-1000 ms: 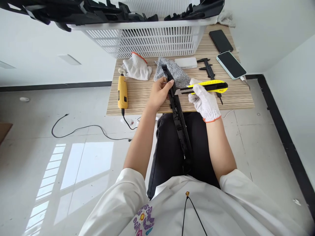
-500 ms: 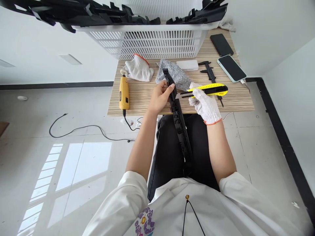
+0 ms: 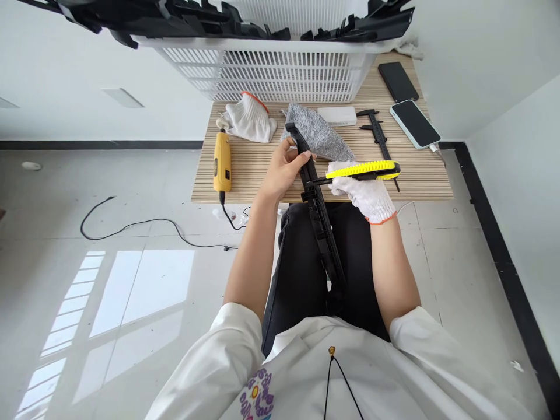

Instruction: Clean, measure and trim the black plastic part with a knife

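Note:
My bare left hand (image 3: 286,169) grips a long black plastic part (image 3: 322,227) near its upper end. The part slants from the table's front edge down over my lap. In a white knitted glove, my right hand (image 3: 356,189) is closed around a yellow and black utility knife (image 3: 367,170). The knife's blade points left and lies at the part's right edge, just below my left thumb; whether it touches cannot be made out. Behind the part's upper end lies a grey cloth (image 3: 321,133).
On the wooden table (image 3: 258,181) lie a yellow rotary tool (image 3: 222,162), a white glove (image 3: 251,119), a black caliper (image 3: 377,133), a white box (image 3: 336,115) and two phones (image 3: 415,122) (image 3: 398,81). A white basket (image 3: 289,73) holding black parts stands behind.
The utility knife has moved slightly down and left along the part, and its blade has turned more edge-on to view. My left hand keeps its hold. The view has shifted a little.

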`<act>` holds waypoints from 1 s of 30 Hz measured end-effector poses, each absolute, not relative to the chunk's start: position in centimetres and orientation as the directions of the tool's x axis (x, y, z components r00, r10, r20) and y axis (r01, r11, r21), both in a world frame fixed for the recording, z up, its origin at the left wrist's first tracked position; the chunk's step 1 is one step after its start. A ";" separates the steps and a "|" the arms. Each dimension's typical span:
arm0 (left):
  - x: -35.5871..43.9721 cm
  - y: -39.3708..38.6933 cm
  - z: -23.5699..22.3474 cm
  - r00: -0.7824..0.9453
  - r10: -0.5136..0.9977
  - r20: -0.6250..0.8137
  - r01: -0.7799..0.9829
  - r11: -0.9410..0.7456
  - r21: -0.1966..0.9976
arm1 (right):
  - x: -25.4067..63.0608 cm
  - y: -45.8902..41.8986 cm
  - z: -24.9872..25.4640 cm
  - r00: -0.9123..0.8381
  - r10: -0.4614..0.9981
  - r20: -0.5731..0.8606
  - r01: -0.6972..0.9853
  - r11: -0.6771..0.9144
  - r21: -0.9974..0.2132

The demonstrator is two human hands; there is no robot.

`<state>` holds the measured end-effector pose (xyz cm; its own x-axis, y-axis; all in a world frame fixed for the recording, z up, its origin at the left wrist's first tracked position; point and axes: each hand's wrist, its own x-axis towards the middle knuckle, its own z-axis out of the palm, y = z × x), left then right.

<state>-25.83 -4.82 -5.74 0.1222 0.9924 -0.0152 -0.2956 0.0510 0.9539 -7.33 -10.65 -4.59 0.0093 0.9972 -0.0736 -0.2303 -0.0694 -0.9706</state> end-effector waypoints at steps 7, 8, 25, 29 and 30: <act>-25.7 -4.7 -5.9 0.072 0.996 -0.054 -0.320 0.074 0.944 | -7.7 -10.7 -4.5 -0.029 0.997 -0.068 -0.255 -0.073 -0.964; -25.7 -4.7 -5.9 0.072 0.996 -0.049 -0.311 0.069 0.948 | -7.7 -10.7 -4.5 -0.016 0.998 -0.055 -0.266 -0.057 -0.962; -25.9 -3.8 -7.3 0.127 0.985 0.120 -0.219 -0.090 0.971 | -7.8 -10.9 -4.4 -0.024 0.996 -0.081 -0.275 -0.084 -0.958; -26.2 -3.1 -8.3 0.131 0.968 0.214 -0.157 -0.193 0.969 | -7.8 -11.0 -4.3 0.010 0.997 -0.077 -0.279 -0.071 -0.958; -26.2 -3.0 -8.5 0.134 0.964 0.231 -0.144 -0.212 0.967 | -7.8 -10.9 -4.4 0.025 0.997 -0.075 -0.289 -0.065 -0.955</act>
